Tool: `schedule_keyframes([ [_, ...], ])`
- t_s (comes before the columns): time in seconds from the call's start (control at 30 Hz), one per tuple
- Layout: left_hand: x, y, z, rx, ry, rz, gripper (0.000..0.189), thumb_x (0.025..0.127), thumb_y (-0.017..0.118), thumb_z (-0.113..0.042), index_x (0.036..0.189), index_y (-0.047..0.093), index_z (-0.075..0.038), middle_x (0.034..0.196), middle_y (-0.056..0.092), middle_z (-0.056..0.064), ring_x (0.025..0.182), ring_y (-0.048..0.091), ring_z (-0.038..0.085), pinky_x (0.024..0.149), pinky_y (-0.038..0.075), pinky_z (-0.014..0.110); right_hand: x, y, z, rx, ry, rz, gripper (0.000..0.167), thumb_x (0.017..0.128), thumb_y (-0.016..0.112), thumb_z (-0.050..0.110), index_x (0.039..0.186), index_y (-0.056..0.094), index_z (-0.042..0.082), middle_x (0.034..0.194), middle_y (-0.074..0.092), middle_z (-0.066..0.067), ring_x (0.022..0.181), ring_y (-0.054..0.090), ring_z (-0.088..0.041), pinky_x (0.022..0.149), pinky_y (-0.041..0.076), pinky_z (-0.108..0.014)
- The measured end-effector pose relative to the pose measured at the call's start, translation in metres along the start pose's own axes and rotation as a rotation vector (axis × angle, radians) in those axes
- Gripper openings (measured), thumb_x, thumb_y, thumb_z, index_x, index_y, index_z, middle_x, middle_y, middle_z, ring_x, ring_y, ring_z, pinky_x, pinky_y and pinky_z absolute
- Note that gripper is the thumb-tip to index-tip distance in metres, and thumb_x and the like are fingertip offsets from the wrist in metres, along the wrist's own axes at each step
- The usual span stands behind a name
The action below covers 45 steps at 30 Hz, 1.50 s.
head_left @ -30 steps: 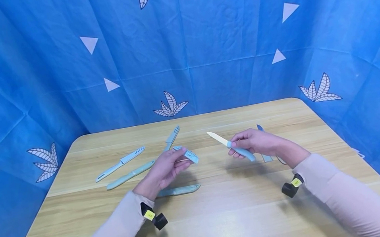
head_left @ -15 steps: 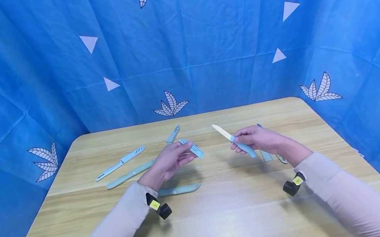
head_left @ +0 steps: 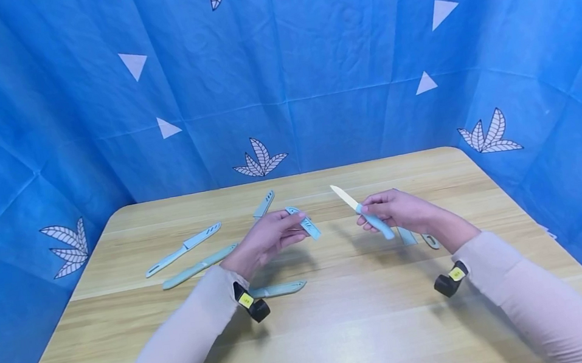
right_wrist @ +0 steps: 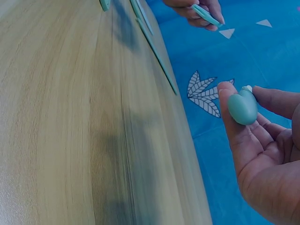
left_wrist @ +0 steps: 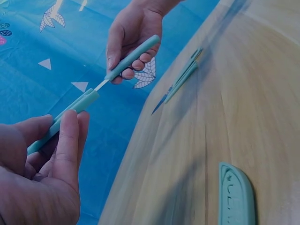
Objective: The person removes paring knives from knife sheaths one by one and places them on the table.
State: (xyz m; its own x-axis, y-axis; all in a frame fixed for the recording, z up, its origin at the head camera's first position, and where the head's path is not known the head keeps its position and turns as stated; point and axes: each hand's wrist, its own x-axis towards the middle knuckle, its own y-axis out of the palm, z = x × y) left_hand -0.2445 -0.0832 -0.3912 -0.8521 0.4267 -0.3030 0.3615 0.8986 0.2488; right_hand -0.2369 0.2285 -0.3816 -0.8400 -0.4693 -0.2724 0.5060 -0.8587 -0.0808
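Note:
In the head view, my left hand [head_left: 268, 239] pinches a pale blue-green slotted knife sheath [head_left: 308, 226] between thumb and fingers. To its right, my right hand [head_left: 396, 210] grips a paring knife [head_left: 376, 223] by its light blue handle, the bare pale blade pointing up and left. Sheath and knife are both held above the table, with a gap between them in the head view. From the left wrist, the sheath's end [left_wrist: 89, 98] overlaps the knife's blade [left_wrist: 101, 85]. The right wrist view looks onto the rounded butt of the handle [right_wrist: 242, 108].
Knives in sheaths lie on the left of the wooden table [head_left: 367, 343]: one outermost [head_left: 184, 249], one beside it [head_left: 200, 267], one nearer me [head_left: 280, 289]. Another slotted sheath [head_left: 263, 205] lies farther back. A flat blue piece [head_left: 407, 236] and a ring-ended handle [head_left: 431, 241] lie by my right wrist.
My left hand has moved right and a little away from me with the sheath. The right hand has shifted slightly right, and the knife's blade now points more steeply up in the view.

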Motion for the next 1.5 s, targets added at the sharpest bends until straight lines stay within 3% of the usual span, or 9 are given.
schedule_keyframes([
  [0.17, 0.006, 0.004, -0.002, 0.025, -0.012, 0.003, 0.025, 0.097, 0.063, -0.015, 0.111, 0.061, 0.004, 0.103, 0.069, 0.019, 0.090, 0.070, 0.024, 0.085, 0.059, 0.030, 0.000, -0.001, 0.000, 0.028, 0.006, -0.007, 0.032, 0.102, 0.054, 0.018, 0.121, 0.056, -0.008, 0.115, 0.062, -0.029, 0.099, 0.067, -0.029, 0.087, 0.059, -0.038],
  [0.3, 0.012, 0.007, -0.004, 0.046, -0.021, 0.014, 0.026, 0.097, 0.063, -0.016, 0.113, 0.060, 0.005, 0.104, 0.068, 0.019, 0.090, 0.070, 0.023, 0.086, 0.058, 0.030, 0.001, -0.002, 0.001, 0.038, 0.004, -0.009, 0.031, 0.102, 0.054, 0.019, 0.119, 0.055, -0.008, 0.115, 0.061, -0.029, 0.098, 0.067, -0.028, 0.092, 0.056, -0.044],
  [0.57, 0.022, 0.012, -0.005, 0.083, -0.048, 0.023, 0.027, 0.098, 0.062, -0.016, 0.114, 0.060, 0.005, 0.102, 0.068, 0.019, 0.087, 0.070, 0.022, 0.086, 0.059, 0.031, 0.001, -0.005, -0.001, 0.055, 0.015, -0.026, 0.032, 0.103, 0.053, 0.019, 0.120, 0.053, -0.008, 0.113, 0.061, -0.027, 0.102, 0.065, -0.032, 0.093, 0.056, -0.043],
  [0.8, 0.030, 0.018, -0.007, 0.146, -0.031, 0.065, 0.028, 0.098, 0.062, -0.019, 0.112, 0.061, 0.005, 0.101, 0.069, 0.019, 0.088, 0.070, 0.022, 0.090, 0.057, 0.034, 0.000, -0.010, -0.004, 0.025, 0.002, -0.061, 0.036, 0.102, 0.054, 0.021, 0.122, 0.053, -0.009, 0.115, 0.063, -0.025, 0.105, 0.065, -0.032, 0.086, 0.059, -0.035],
  [1.0, 0.038, 0.026, -0.008, 0.158, -0.035, 0.098, 0.028, 0.098, 0.062, -0.017, 0.114, 0.060, 0.005, 0.102, 0.069, 0.018, 0.090, 0.069, 0.022, 0.095, 0.055, 0.037, -0.002, -0.014, -0.006, 0.038, 0.003, -0.070, 0.038, 0.102, 0.054, 0.021, 0.125, 0.051, -0.010, 0.119, 0.062, -0.027, 0.104, 0.066, -0.029, 0.088, 0.058, -0.035],
  [1.17, 0.046, 0.033, -0.006, 0.165, -0.044, 0.121, 0.025, 0.098, 0.062, -0.016, 0.113, 0.061, 0.005, 0.102, 0.068, 0.018, 0.090, 0.069, 0.022, 0.092, 0.057, 0.035, -0.003, -0.016, -0.008, 0.033, 0.014, -0.079, 0.042, 0.103, 0.053, 0.020, 0.129, 0.047, -0.012, 0.121, 0.062, -0.026, 0.109, 0.063, -0.034, 0.089, 0.057, -0.035],
  [1.5, 0.062, 0.046, 0.000, 0.204, -0.039, 0.154, 0.021, 0.097, 0.063, -0.013, 0.108, 0.061, 0.005, 0.100, 0.069, 0.019, 0.090, 0.070, 0.025, 0.086, 0.059, 0.033, -0.004, -0.019, -0.011, 0.033, 0.035, -0.101, 0.036, 0.102, 0.055, 0.022, 0.122, 0.052, -0.008, 0.121, 0.062, -0.027, 0.113, 0.060, -0.039, 0.089, 0.058, -0.038],
])
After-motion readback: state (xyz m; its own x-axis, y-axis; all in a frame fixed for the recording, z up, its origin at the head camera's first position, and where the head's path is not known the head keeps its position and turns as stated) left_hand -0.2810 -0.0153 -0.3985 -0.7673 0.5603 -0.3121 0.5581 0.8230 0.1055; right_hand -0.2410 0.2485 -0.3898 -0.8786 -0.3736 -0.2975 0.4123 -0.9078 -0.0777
